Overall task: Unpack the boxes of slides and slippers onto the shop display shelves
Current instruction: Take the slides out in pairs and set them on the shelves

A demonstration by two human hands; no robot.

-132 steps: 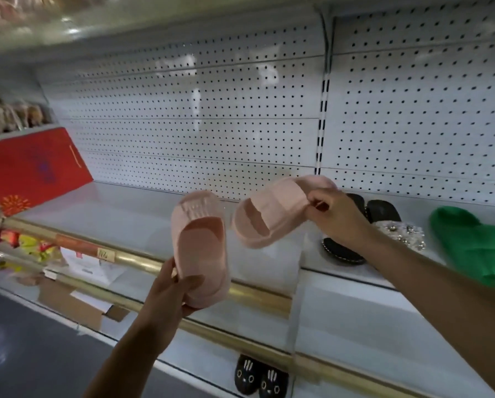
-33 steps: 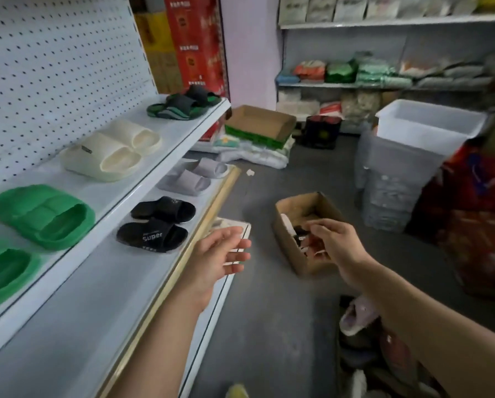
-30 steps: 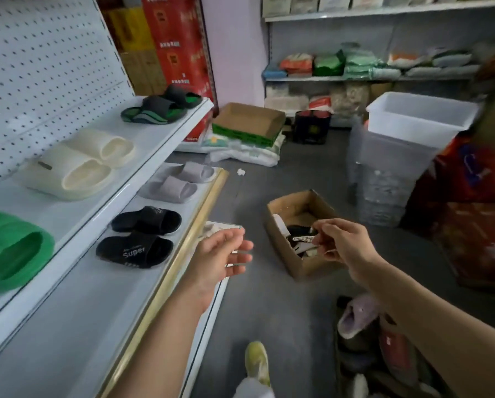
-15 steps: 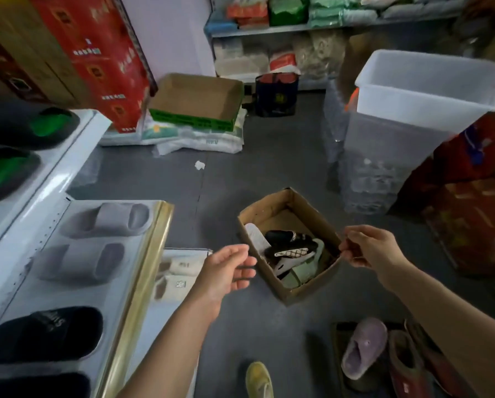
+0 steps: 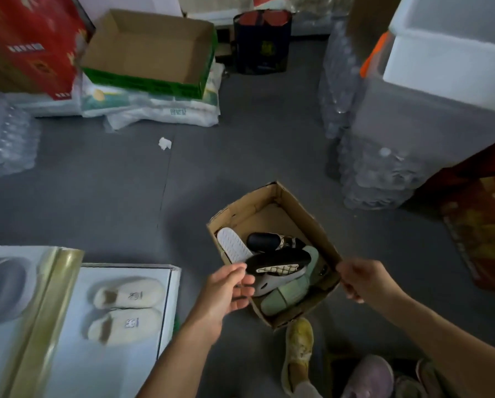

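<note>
The left hand (image 5: pixel 229 288), fingers loosely spread and holding nothing, is seen low in the frame's centre at the near-left rim of a small open brown cardboard box (image 5: pixel 295 209), while the right hand (image 5: pixel 361 280) is curled at its right rim, though contact cannot be told. Mixed black, white and pale green slippers (image 5: pixel 278 264) are heaped inside the box, and cream fuzzy slippers (image 5: pixel 125 308) lie on the white bottom shelf (image 5: pixel 105 366) at lower left.

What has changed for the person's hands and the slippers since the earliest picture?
Both hands have let go of the pink slides. The left hand and right hand now reach empty toward the cardboard box on the floor. Its slippers remain inside.
</note>
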